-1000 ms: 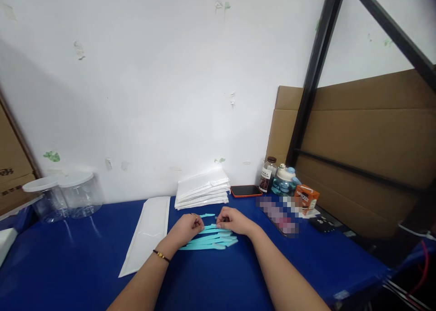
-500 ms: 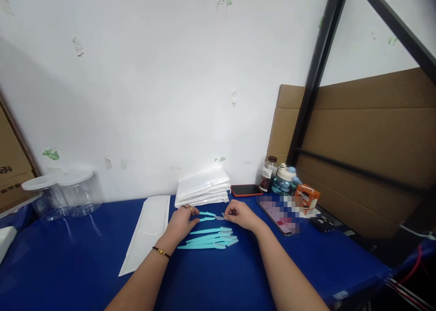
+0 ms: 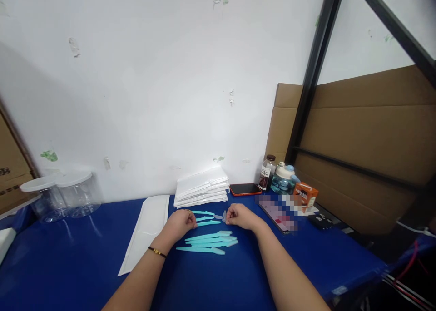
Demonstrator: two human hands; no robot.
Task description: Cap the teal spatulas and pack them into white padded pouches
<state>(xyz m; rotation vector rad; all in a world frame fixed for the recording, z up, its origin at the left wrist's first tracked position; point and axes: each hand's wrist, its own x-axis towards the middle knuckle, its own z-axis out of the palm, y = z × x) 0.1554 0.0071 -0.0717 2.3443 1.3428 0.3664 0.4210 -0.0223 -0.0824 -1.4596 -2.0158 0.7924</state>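
Several thin turquoise plastic tools lie in a loose row on the blue table. My left hand is curled, pinching the handle end of one turquoise tool at the far side of the row. My right hand is closed too, pinching the small pale cap at that tool's other end. A bracelet sits on my left wrist. More turquoise tools lie just beyond the hands.
A long white pouch lies left of the hands. A stack of white pouches, an orange-edged phone, bottles and a small orange box stand along the wall. Clear lidded jars are far left; cardboard and a black frame rise at right.
Both hands moved away from the row of tools toward the wall and came to hold one tool between them, left at the handle, right at the capped tip.
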